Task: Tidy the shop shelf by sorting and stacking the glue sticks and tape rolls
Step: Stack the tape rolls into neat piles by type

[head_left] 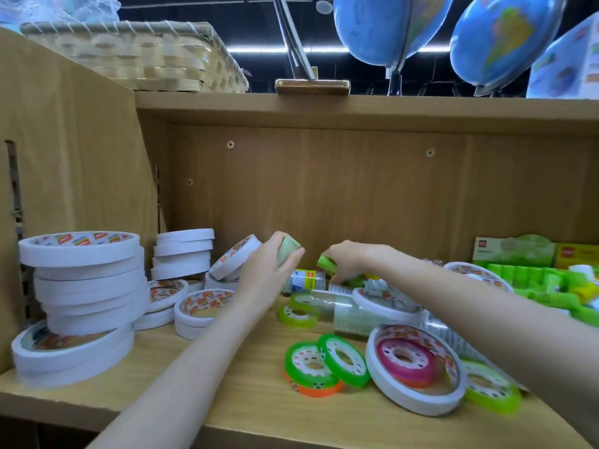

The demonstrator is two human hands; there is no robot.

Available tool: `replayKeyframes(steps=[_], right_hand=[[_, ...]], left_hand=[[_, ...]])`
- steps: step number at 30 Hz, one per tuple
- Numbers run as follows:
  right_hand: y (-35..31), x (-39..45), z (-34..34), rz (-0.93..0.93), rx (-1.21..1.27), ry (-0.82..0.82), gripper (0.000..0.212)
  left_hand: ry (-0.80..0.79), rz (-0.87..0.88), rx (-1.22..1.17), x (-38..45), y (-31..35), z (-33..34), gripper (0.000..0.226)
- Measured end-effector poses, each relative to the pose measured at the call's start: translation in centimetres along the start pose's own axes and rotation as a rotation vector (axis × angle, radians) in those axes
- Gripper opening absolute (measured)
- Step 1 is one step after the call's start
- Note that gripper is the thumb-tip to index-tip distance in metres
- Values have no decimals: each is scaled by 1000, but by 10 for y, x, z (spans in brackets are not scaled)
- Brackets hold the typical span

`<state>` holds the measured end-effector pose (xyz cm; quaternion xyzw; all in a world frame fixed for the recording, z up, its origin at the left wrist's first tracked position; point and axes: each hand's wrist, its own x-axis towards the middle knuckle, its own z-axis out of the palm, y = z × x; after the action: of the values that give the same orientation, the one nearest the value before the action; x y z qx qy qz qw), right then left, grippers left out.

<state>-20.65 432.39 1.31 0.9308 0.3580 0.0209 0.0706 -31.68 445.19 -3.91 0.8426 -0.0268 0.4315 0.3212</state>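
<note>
A light wooden shelf unit (246, 345) fills the view, its back panel (324, 189) fixed with several visible screws. A wooden side wall (71, 150) closes the compartment on the left, with a slotted strip running down it. The board above (356, 106) carries a woven basket (139, 56) wrapped in clear film, a brass-coloured stand base (312, 86), and blue globes (385, 27) to the right. Behind them the ceiling is dark, crossed by a bright strip light (259, 50).
</note>
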Motion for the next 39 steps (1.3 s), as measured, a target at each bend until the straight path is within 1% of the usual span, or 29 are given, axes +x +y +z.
replayKeyframes(steps=[4, 6, 7, 8, 10, 13, 18, 21, 24, 28, 31, 34, 36, 39], right_hand=[[-6, 6, 7, -11, 9, -20, 32], [-4, 7, 8, -2, 36, 12, 21], [-2, 7, 8, 7, 55, 45, 20], [0, 7, 6, 16, 87, 87, 23], [7, 5, -2, 27, 204, 197, 27], [15, -5, -19, 17, 351, 367, 19], [37, -38, -42, 55, 559, 587, 14], [71, -72, -52, 105, 687, 675, 14], [115, -114, -56, 205, 716, 721, 17], [176, -180, -56, 344, 674, 755, 16], [222, -223, -52, 449, 641, 737, 16], [258, -247, -45, 527, 603, 690, 16], [273, -250, -39, 550, 578, 653, 16], [280, -237, -26, 500, 634, 633, 18]], left_hand=[[6, -2, 19, -5, -3, -2, 26], [-6, -9, 20, -6, -4, -3, 27], [-11, -9, 15, -7, -4, -2, 27], [-11, -5, 9, -7, -4, -2, 27], [-8, -5, -7, -7, -2, -2, 27], [-4, -17, -31, -5, -1, -3, 25], [61, 4, -38, 3, 12, -3, 19], [80, 22, -20, 15, 33, 1, 21], [90, 98, -17, 31, 64, 12, 26], [-3, 237, -76, 50, 121, 52, 27], [-144, 325, -92, 57, 172, 98, 30], [-283, 374, -24, 61, 214, 146, 32], [-374, 399, 72, 62, 232, 174, 33], [-482, 420, 155, 62, 241, 207, 33]])
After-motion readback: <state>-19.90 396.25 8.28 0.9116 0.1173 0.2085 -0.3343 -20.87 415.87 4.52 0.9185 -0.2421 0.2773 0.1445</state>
